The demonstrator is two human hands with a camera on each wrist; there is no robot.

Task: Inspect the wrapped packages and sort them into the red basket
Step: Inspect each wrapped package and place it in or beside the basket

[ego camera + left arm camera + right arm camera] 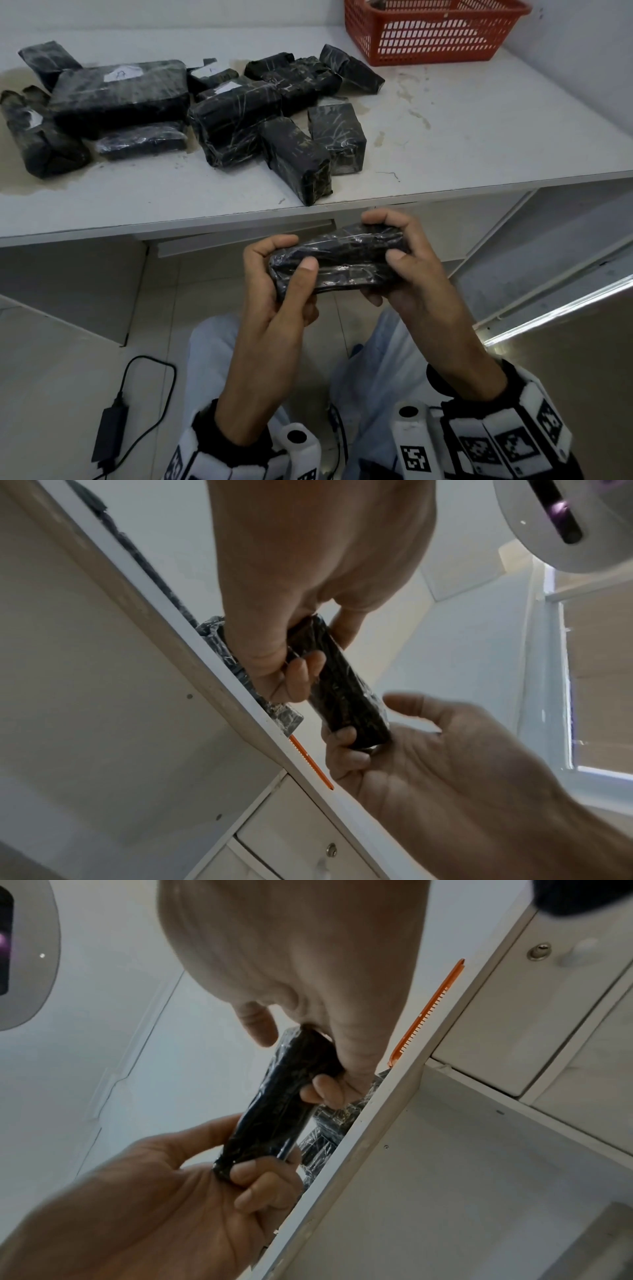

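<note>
The white, stained table top (445, 144) fills the upper half of the head view, and on its left and centre lies a heap of black, plastic-wrapped packages (178, 113), some touching or overlapping, a few bearing white labels. At the upper right of the frame stands the red plastic lattice basket (431, 34), apart from the heap; something dark shows inside it, too little to identify. Below the table edge, centre of the frame, I hold one slim black wrapped package (337, 262) crosswise. My left hand (274, 298) curls round its left end, thumb on top; my right hand (411, 274) curls round its right end. A black power adapter with cable (111, 435) lies on the floor, lower left.
</note>
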